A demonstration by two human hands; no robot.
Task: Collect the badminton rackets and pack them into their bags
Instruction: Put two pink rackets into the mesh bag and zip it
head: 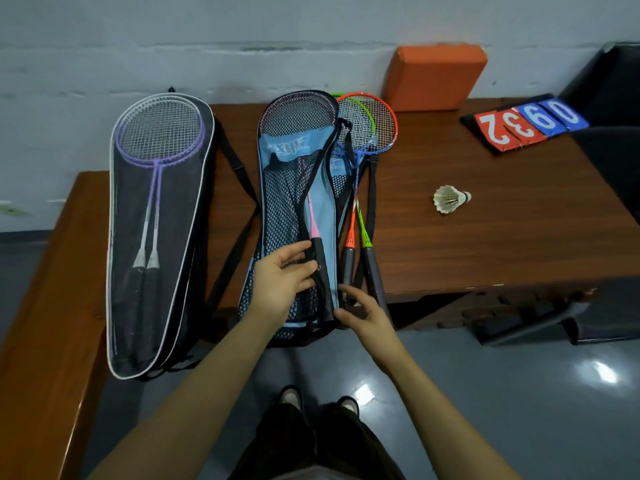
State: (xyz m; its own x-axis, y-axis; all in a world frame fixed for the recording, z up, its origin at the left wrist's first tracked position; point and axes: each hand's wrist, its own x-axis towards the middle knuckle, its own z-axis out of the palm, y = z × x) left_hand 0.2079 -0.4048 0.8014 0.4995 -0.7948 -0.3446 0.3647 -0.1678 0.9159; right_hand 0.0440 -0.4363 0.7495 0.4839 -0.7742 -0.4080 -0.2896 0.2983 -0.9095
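Left hand (282, 282): I hold it on the mesh front of the blue bag, thumb and fingers pinching the black zip edge beside the racket grip.
Right hand (363, 315): fingers loosely spread and gripping nothing; the fingertips touch the bag's lower right edge, near the butt of the grip.
Pink racket (313, 216): inside the blue bag, head at the far end, black grip (320, 268) showing in the open slit.
Blue bag (294, 202): lies lengthwise on the worktop (485, 220), its near end hanging over the edge.
Handling, as I judge it: the bag is soft and limp, its mesh likely to snag; the racket is light, with a stiff, slender shaft. I would take the racket by the grip, never the strings, and the bag by its zip edge.
Orange and green rackets (358, 237): unpacked, just right of the blue bag, over a second bag.
Black bag (156, 237): well left, open, two purple rackets (157, 140) lying in it.
Shuttlecock (450, 199): on the worktop, apart to the right.
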